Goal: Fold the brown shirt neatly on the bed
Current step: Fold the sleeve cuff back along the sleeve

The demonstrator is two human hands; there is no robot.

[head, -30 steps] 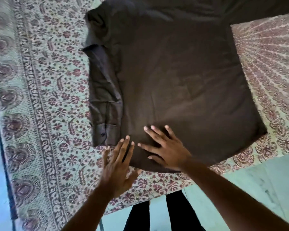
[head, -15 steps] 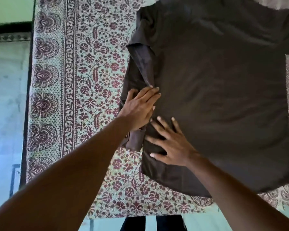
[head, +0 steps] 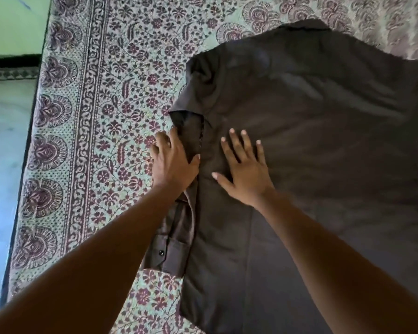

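Two bare hands lie on a brown shirt [head: 311,153] in the head view, the only view there is; the shirt is spread back-up on the bed [head: 94,145], filling the frame from the centre out to 3 o'clock and down to 6 o'clock, with its collar toward 12 o'clock. The right hand [head: 245,169] presses flat on the shirt's body just right of centre, fingers straight and spread apart, tips toward 12 o'clock, holding nothing. The left hand [head: 173,162] sits just beside it at its 9 o'clock, on the folded left sleeve [head: 176,227] at the shirt's edge; its thumb lies on top of the sleeve fabric and its fingers bend down over the outer edge, so it appears to grip that fold, though the fingertips are partly hidden. Below this hand the sleeve runs toward 6 o'clock along the shirt's side and ends in a cuff with a dark button [head: 161,252]. The bed's cover is a floral print with a patterned border, reaching out to 9 o'clock, where a pale floor [head: 3,141] shows beyond its edge
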